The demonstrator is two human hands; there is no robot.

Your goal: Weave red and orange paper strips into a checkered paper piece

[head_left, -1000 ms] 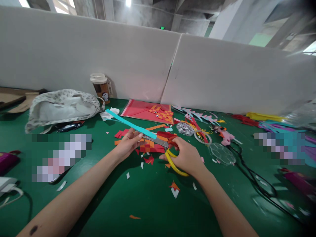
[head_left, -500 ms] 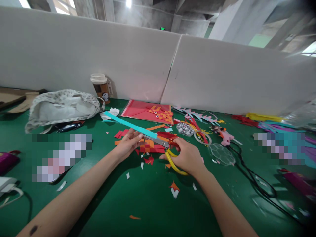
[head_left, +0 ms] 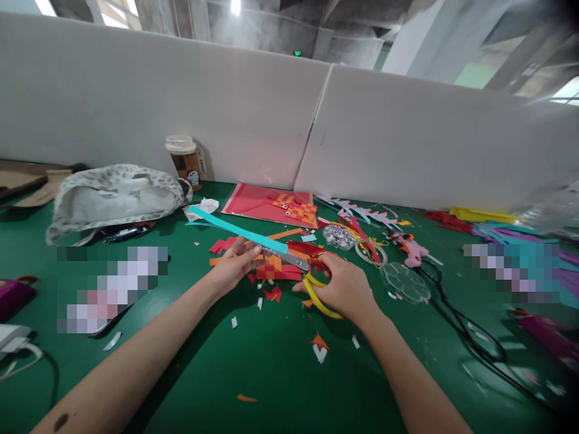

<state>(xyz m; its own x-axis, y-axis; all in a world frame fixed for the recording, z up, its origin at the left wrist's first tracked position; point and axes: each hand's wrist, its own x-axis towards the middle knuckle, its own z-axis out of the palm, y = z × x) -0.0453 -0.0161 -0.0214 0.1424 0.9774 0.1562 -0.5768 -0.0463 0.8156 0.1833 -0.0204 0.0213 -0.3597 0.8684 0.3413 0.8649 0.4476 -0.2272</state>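
Observation:
Between finger and thumb, my left hand pinches a long turquoise paper strip, which slants up to the left. My right hand is closed on the handles of a pair of scissors, one loop yellow and one red. The blades lie along the lower edge of the strip, close to my left fingers; whether they are parted is hard to see. Beneath both hands lies a woven red and orange paper piece, partly covered by the scissors and fingers.
A red sheet in a sleeve carries woven paper fish. Right of it are a pink glue gun with a black cord and a clear tape roll. A paper cup and a cloth pouch stand back left. Paper scraps are scattered about.
The far end of the turquoise strip has shifted very slightly. Both hands and the scissors hold almost the same position.

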